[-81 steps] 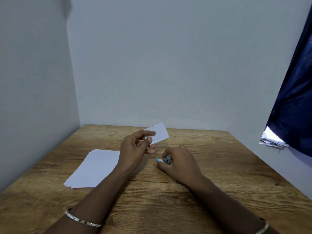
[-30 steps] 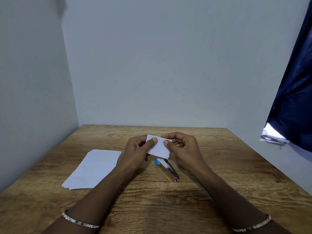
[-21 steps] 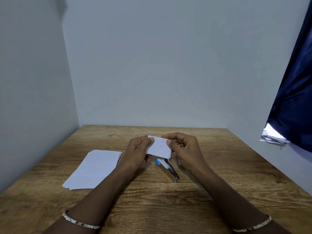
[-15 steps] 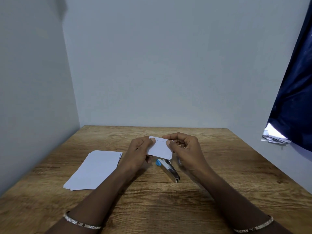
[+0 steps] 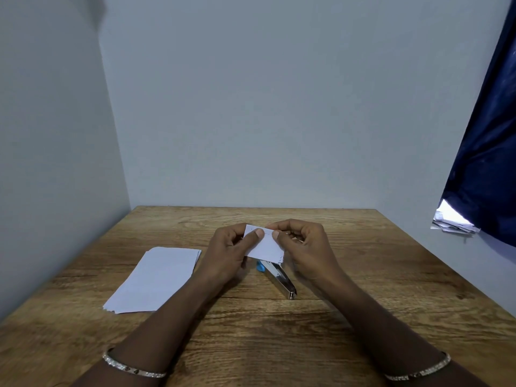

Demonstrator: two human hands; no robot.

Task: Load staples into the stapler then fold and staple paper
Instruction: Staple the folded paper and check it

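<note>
A small folded white paper (image 5: 265, 245) is held upright above the middle of the wooden table (image 5: 279, 331). My left hand (image 5: 229, 252) pinches its left side and my right hand (image 5: 304, 247) pinches its right side, thumbs on the near face close to the top edge. Just below the paper a silver stapler (image 5: 280, 279) with a blue end lies flat on the table, its far end hidden behind the paper. Neither hand touches the stapler.
A stack of white sheets (image 5: 156, 277) lies on the table to the left of my left forearm. Grey walls close off the left and back. A dark blue curtain (image 5: 485, 163) hangs at the right, with some papers (image 5: 452, 223) under its lower edge.
My right hand let go of the stapler, which now lies on the table, and joined the left hand on the folded paper. In the last second both thumbs shifted slightly along its top edge.
</note>
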